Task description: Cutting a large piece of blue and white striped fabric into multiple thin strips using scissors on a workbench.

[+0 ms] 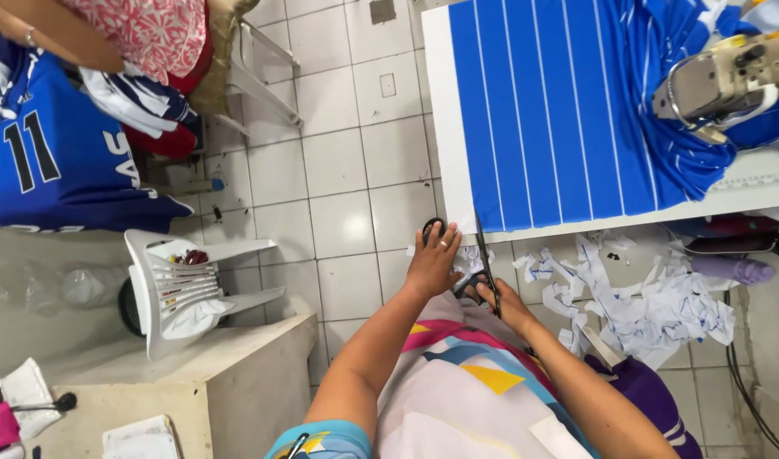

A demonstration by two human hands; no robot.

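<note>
Black-handled scissors point(483, 263) stand at the near edge of the white table point(436, 102), their blades running up along the lower left corner of the blue fabric with thin white stripes point(543, 110) spread flat on it. The right hand point(507, 304) is closed around the scissor handles, while the left hand point(432, 259) lies just beside them, fingers together and flat at the fabric's corner. Paper scraps point(645, 306) litter the tiled floor point(338, 170) below the table, a sewing machine point(730, 81) sits at the table's far right, and a white plastic chair point(181, 285) stands well to the left
</note>
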